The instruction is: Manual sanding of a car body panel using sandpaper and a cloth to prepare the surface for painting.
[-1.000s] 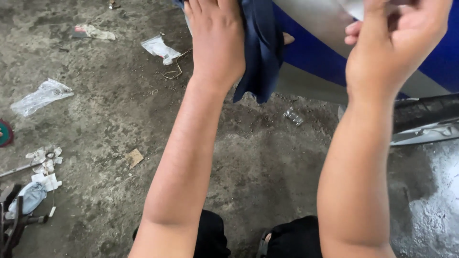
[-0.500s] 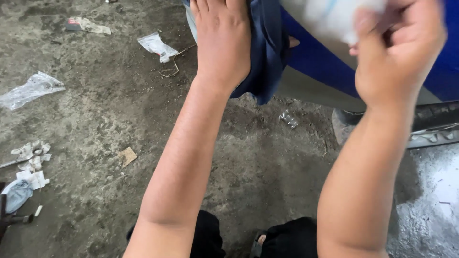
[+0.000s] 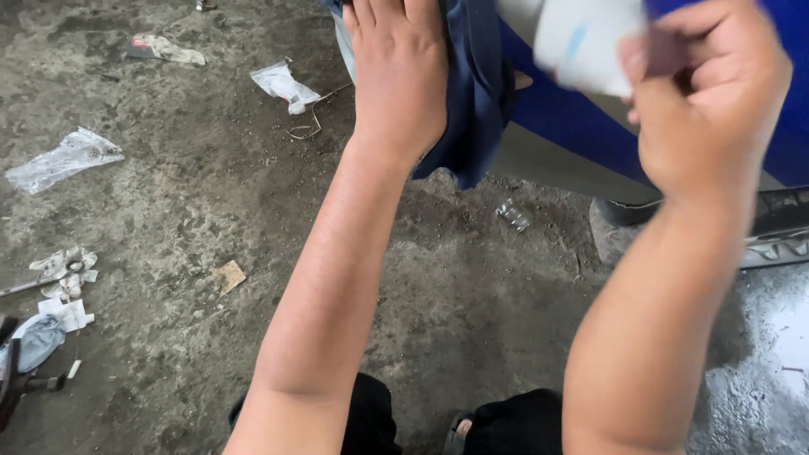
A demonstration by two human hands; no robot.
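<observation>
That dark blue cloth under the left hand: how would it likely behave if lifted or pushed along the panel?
The dark blue cloth hangs in soft folds below the left hand, so it is probably floppy and would drape if lifted. It looks thin, so likely light. Pressed flat against the blue panel, it would probably slide with the palm, perhaps bunching at its loose lower edge.

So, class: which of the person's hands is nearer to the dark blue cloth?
Left. The left hand presses flat on the dark blue cloth; the right hand is apart to its right, gripping a white container.
</observation>
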